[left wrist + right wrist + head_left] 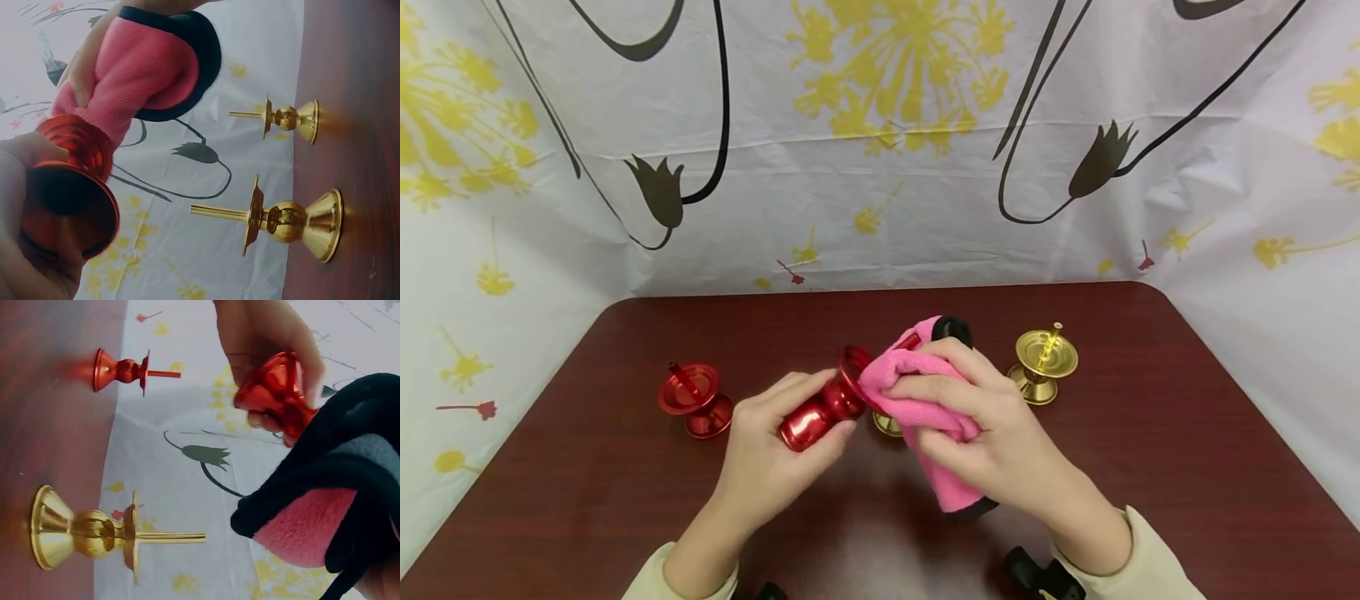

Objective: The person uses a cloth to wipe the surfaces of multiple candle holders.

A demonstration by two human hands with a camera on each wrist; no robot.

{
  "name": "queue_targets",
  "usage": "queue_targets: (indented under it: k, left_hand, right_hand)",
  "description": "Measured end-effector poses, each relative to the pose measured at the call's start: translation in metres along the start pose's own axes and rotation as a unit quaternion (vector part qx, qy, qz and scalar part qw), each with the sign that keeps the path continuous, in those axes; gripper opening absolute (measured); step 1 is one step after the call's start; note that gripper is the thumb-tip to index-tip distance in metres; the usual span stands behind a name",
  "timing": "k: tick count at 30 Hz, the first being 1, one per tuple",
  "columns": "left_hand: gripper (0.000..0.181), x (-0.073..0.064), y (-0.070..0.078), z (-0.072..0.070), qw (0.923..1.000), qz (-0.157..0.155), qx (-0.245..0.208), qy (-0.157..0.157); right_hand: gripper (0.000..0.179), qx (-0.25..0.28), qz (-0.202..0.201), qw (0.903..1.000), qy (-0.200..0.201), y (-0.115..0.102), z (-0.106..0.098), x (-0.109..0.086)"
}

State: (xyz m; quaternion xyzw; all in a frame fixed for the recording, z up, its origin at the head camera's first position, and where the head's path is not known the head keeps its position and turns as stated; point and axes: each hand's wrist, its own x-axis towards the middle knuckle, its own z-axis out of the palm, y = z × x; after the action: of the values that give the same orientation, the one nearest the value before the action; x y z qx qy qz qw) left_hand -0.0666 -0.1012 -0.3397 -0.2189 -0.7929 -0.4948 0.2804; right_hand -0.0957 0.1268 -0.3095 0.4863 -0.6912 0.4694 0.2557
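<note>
My left hand (767, 457) curls round the base of a red candle holder (822, 410), tilted above the table (587, 492); my right hand (992, 427) grips a bunched pink cloth (916, 383) against its dish. Behind, a gold holder (887, 425) stands partly hidden; another gold holder (1043, 363) stands right, a second red holder (697, 403) left.

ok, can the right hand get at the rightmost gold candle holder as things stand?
Probably not yet: the right hand holds the pink cloth against the raised red candle holder. Nothing seems to stand between the hand and that gold candle holder, so cloth down, likely yes.
</note>
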Motion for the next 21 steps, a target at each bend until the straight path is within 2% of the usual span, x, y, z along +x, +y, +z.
queue_targets:
  k: [4, 7, 9, 13, 16, 21]
  left_hand:
    - [0.044, -0.002, 0.000, 0.000, 0.9992, -0.024, -0.025, 0.020]
    - [0.043, -0.003, 0.000, 0.000, 0.9984, -0.039, -0.026, 0.029]
    - [0.041, -0.003, 0.000, -0.001, 0.9979, -0.048, -0.036, 0.027]
    - [0.037, -0.003, 0.000, -0.004, 0.9949, -0.070, -0.072, -0.004]
    - [0.035, -0.003, -0.001, -0.005, 0.9897, -0.085, -0.110, -0.034]
    - [0.029, -0.002, -0.004, -0.005, 0.9786, -0.078, -0.176, -0.072]
  right_hand:
    - [0.031, 0.031, -0.017, 0.9990, 0.028, 0.009, 0.007, -0.001]
    - [0.035, 0.062, -0.019, 0.9971, 0.039, 0.016, 0.011, -0.002]
    - [0.027, 0.076, -0.025, 0.9959, 0.042, 0.021, 0.012, -0.003]
    - [0.021, 0.094, -0.038, 0.9944, 0.029, 0.030, 0.009, -0.005]
    - [0.026, 0.092, -0.041, 0.9949, 0.011, 0.037, 0.004, -0.007]
    - [0.010, 0.056, -0.060, 0.9966, 0.009, 0.041, 0.001, -0.008]
